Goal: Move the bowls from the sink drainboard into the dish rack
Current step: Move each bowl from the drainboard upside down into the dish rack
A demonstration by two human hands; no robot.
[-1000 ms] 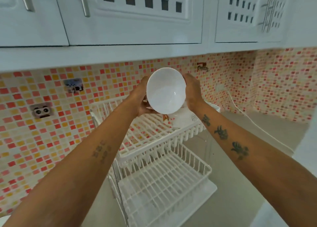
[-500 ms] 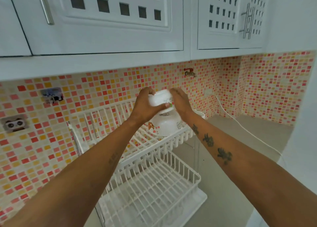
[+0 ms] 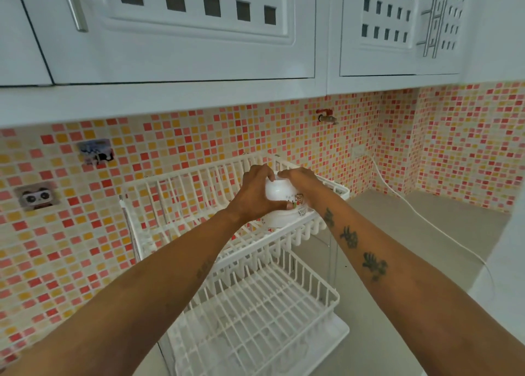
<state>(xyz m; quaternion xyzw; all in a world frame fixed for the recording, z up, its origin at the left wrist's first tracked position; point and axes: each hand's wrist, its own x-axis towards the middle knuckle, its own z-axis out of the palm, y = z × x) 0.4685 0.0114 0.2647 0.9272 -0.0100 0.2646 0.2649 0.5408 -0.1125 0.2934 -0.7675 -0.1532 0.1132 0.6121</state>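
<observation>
- Pink and orange mosaic tile backs a grey bench (image 3: 426, 228) under white cabinets.
- Mid-frame, both hands cup an upturned white bowl (image 3: 279, 202) on the dish rack (image 3: 199, 193)'s upper tier.
- Left hand (image 3: 255, 193) and right hand (image 3: 304, 185): each grip wrapped on its sides.
- Likely glazed ceramic: stiff, slick, breakable; hold the wall near the foot.

Two-tier white dish rack (image 3: 250, 296) stands on grey counter (image 3: 403, 239) against mosaic-tiled wall (image 3: 199, 142); left hand (image 3: 255, 195) and right hand (image 3: 302, 185) grip upturned white bowl (image 3: 279, 193), stacked on another upturned bowl (image 3: 284, 218) on upper tier; lower tier empty; white cabinets (image 3: 184, 29) overhead
</observation>
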